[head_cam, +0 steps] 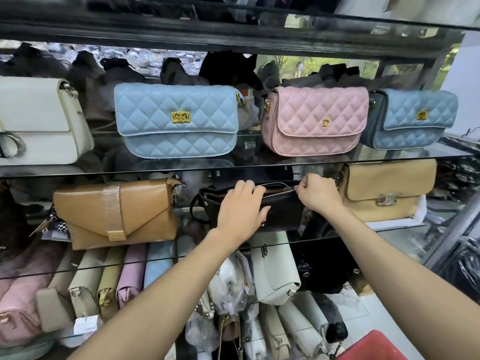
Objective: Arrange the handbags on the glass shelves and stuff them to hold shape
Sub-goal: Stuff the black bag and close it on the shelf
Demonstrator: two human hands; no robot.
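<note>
A black handbag (pixel 283 214) stands on the middle glass shelf (pixel 389 228), between a tan envelope bag (pixel 117 214) and a beige flap bag (pixel 387 189). My left hand (pixel 240 206) grips the black bag's top edge, fingers curled over its rim and thumb on its front. My right hand (pixel 315 192) pinches the zipper pull at the right end of the bag's top zipper (pixel 278 190). On the upper glass shelf (pixel 259 166) stand a cream bag (pixel 39 120), a light blue quilted bag (pixel 176 120), a pink quilted bag (pixel 314 120) and a darker blue quilted bag (pixel 413 119).
Below the middle shelf, several folded and wrapped bags (pixel 130 276) are packed tight in rows. Dark dust bags (pixel 223 71) fill the back of the upper shelf. A red object (pixel 374 346) sits at the bottom right.
</note>
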